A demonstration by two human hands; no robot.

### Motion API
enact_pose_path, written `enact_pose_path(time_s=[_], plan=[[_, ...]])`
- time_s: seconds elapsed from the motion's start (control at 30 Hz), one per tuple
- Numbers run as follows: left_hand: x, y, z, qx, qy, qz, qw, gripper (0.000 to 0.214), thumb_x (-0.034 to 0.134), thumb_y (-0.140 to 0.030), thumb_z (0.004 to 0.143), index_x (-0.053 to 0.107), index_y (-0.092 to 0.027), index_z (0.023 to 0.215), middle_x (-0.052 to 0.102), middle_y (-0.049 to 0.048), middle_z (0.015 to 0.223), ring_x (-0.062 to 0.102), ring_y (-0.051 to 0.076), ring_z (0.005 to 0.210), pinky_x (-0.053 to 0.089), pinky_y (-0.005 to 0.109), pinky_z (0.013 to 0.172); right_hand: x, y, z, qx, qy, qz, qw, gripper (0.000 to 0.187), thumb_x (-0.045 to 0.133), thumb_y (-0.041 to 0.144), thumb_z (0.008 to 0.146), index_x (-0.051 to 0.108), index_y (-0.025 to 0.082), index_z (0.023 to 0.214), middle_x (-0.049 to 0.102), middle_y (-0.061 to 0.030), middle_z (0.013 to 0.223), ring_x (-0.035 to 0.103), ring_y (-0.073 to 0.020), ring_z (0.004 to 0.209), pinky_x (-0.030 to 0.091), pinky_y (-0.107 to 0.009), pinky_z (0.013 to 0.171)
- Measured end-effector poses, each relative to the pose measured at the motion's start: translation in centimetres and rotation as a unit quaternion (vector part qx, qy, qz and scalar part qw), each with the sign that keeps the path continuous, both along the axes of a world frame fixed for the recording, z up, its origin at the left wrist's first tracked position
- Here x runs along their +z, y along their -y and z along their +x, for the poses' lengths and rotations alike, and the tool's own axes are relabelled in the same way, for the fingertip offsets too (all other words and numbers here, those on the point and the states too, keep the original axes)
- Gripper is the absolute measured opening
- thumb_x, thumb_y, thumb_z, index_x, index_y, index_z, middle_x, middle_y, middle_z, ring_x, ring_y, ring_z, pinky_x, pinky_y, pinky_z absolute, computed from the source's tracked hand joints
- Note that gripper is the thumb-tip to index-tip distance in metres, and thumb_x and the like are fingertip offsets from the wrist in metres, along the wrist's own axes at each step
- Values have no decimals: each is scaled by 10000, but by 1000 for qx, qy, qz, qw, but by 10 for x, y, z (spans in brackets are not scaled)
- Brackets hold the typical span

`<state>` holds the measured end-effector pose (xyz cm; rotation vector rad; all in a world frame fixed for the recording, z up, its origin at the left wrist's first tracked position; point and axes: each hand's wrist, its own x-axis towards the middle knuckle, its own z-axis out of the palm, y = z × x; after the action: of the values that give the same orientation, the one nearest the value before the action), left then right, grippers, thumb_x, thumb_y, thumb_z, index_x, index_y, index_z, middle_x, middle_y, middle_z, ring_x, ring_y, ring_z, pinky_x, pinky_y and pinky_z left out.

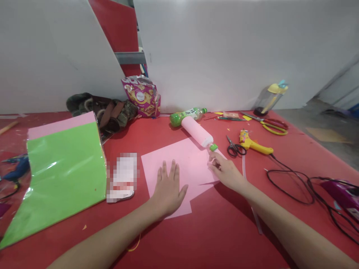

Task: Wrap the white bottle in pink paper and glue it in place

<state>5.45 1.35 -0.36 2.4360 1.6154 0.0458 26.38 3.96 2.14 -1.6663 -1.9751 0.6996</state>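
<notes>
Left hand (pixel 168 193) is lying wide open on paper (pixel 193 166); right hand (pixel 228 172) is touching a bottle (pixel 197 131) by its cap (pixel 213 147), fingers curled, grip unclear

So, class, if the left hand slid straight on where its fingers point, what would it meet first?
Past the pink paper, probably the green bottle; depth is unclear, and the pink-wrapped bottle lies close.

Smooth, matt pink paper-like sheet (pixel 193 164); pink-wrapped bottle (pixel 196 131), its covering equally matt; sheet pack (pixel 67 160) in glossy clear plastic; shiny, crinkled snack bag (pixel 140 97); smooth plastic glue gun (pixel 256 146).
</notes>
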Motion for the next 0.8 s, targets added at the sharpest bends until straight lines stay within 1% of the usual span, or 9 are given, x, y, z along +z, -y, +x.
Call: enact_pose_path(time_s=[0.17,0.27,0.33,0.4,0.5,0.57,0.63,0.7,0.8], plan=[[-2,0,-4,-30,132,70,988,631,273,-392,863,3,-92,1348,76,173,1424,28,290,1303,162,508,1011,1,6,-4,152,-7,168,974,236,316,85,784,535,173,784,595,-63,800,532,-132,740,442,-267,673],[1,-1,-6,-54,221,130,965,470,307,-302,869,218,-115,1291,373,163,1314,306,236,1230,237,446,998,0,14,-9,256,40,282,924,288,301,44,793,557,177,797,610,-70,847,513,-142,785,446,-280,695],[4,-1,-8,-71,264,136,952,302,309,-222,860,437,-144,1122,575,119,1084,489,212,1046,325,417,934,-1,18,-11,283,73,330,897,283,317,41,798,555,194,798,614,-56,892,507,-143,812,442,-287,718],[7,-1,-8,-66,296,99,948,238,313,-189,843,527,-161,941,633,84,882,560,197,862,411,388,819,-2,18,-9,244,87,358,897,248,333,72,807,542,205,791,595,-60,950,503,-151,871,435,-302,746],[13,-1,-8,16,362,10,932,229,318,-219,842,506,-146,950,632,80,813,584,185,736,463,345,677,-1,9,2,74,123,345,927,189,332,179,823,519,185,847,547,-107,978,487,-194,914,418,-349,760],[16,-2,-7,74,420,-45,903,290,322,-240,848,418,-130,1098,631,78,812,600,175,717,476,327,654,0,0,12,-61,208,278,936,216,326,225,826,517,150,891,529,-132,956,477,-223,892,395,-368,757],[19,-3,-7,109,476,-85,869,398,338,-246,849,277,-129,1225,632,52,748,612,159,676,487,317,654,1,-9,21,-144,314,177,921,240,337,251,823,530,129,897,512,-151,962,463,-256,897,382,-375,722],[18,-4,-6,119,521,-118,837,470,355,-242,845,181,-138,1270,621,15,654,617,147,615,499,313,642,0,-14,28,-183,375,94,904,274,349,294,826,535,120,927,494,-168,981,459,-281,909,378,-384,693],[16,-5,-6,114,566,-159,801,460,364,-260,842,181,-159,1252,618,-10,604,627,145,565,516,316,612,-1,-16,31,-200,389,30,899,326,353,347,834,531,118,983,472,-174,1017,479,-283,905,381,-398,683]])
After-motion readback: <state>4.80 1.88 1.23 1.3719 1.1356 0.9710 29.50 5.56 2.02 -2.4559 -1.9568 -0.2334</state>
